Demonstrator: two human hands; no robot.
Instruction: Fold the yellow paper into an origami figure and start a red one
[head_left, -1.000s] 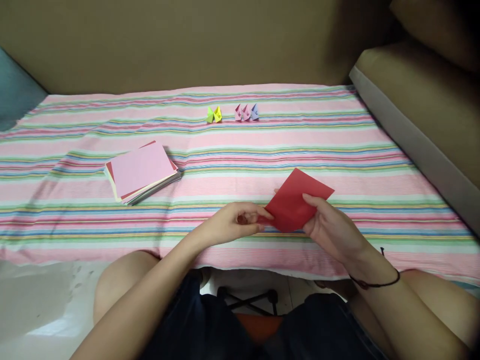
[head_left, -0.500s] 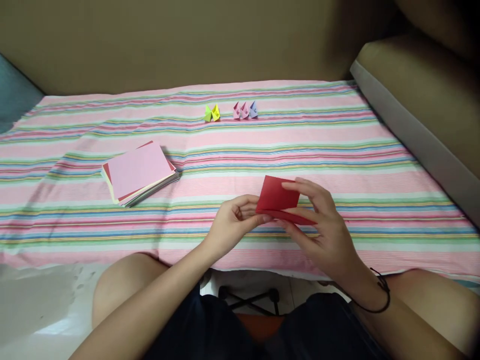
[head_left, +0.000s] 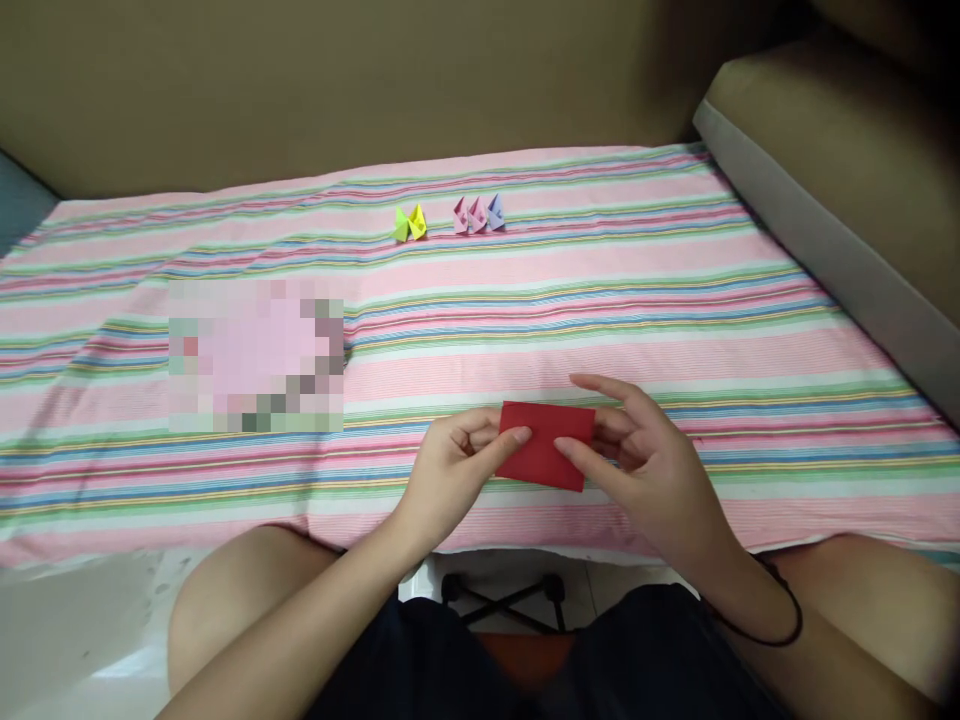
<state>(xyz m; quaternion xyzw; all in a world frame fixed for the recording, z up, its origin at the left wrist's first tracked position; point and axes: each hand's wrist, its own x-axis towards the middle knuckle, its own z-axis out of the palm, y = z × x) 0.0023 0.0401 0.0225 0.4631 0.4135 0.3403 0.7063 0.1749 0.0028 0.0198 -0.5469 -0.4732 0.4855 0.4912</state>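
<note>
A striped pink cloth point(head_left: 600, 290) covers a low surface before a brown wall. Left hand point(head_left: 450, 475) and right hand point(head_left: 645, 470) pinch a flat, folded red paper point(head_left: 546, 445) just above its near edge. Small folded paper shapes point(head_left: 446, 217) sit far back.

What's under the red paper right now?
The striped cloth lies below the red paper, which the left hand and right hand pinch. Fingers behind it are mostly covered; its underside is hidden.
</note>
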